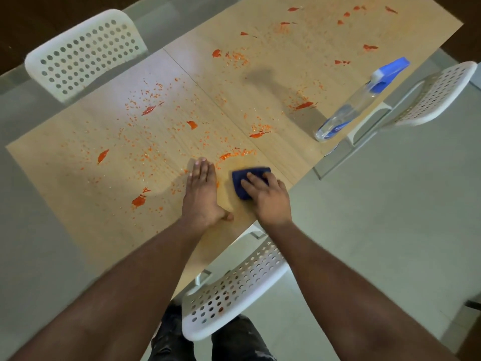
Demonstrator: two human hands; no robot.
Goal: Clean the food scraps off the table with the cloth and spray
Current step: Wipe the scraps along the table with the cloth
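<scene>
**Cloth under my right hand, scraps across the desk**

I see my right hand (268,196) lying on the folded dark blue cloth (247,182), fingers spread over it and pressing it flat on the light wood-grain desk (78,178) near the edge closest to me. My left hand (201,194) lies just beside the cloth, palm down, fingers straight and together, holding nothing, its fingertips among the mess. The orange-red food scraps (156,131) are scattered over most of the desk: fine crumbs in the middle, larger smears to the left and along the far end. A small curved line of them sits just beyond the cloth. The clear plastic spray bottle with a blue trigger head (356,102) stands at the right edge of the desk, well apart from both hands. Three white perforated plastic chairs surround the desk: one on the far left (83,53), one on the right (432,95), one right below my arms (234,290).
</scene>
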